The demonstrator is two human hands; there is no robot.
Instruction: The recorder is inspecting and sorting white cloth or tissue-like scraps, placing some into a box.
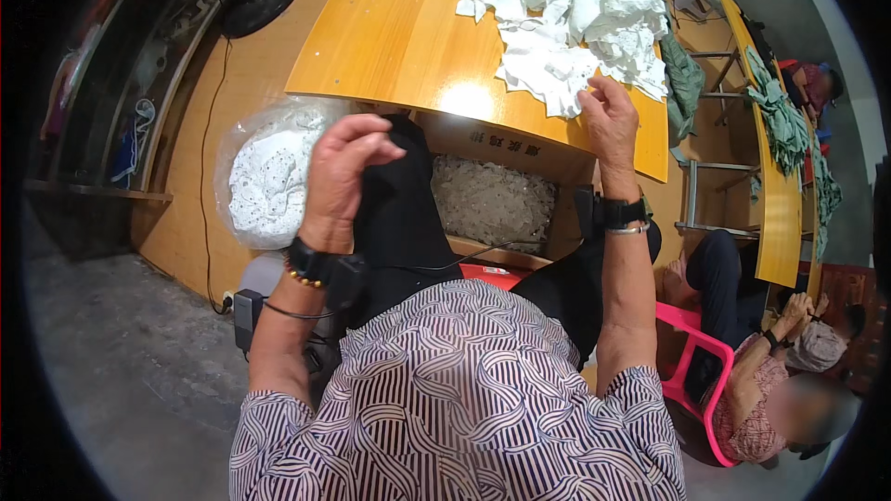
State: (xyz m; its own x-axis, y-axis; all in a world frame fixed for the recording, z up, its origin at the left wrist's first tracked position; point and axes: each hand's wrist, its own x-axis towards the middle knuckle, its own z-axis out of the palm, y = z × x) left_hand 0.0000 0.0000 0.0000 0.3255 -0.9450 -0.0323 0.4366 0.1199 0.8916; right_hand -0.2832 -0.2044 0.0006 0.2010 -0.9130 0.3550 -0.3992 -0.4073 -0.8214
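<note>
My left hand (345, 167) hovers over my left thigh, near the table's front edge. Its fingers are loosely curved with a gap between them, and nothing shows in them. At the table's front right, my right hand (611, 125) has its thumb and fingers drawn together beside a heap of white cloth pieces (548, 65). Whether a bit of cloth or thread is between those fingertips is too small to tell. The pieces are crumpled, dark-speckled and irregular in outline. They lie spread over the far right of the yellow wooden table (390, 46).
A clear plastic bag of white speckled material (269, 176) stands left of my legs. Between my knees is a cardboard box (566, 167) holding small pale scraps (492, 199). Cables cross the floor at left. At right, a person sits on a pink chair (687, 320) by tables with green cloth (780, 121).
</note>
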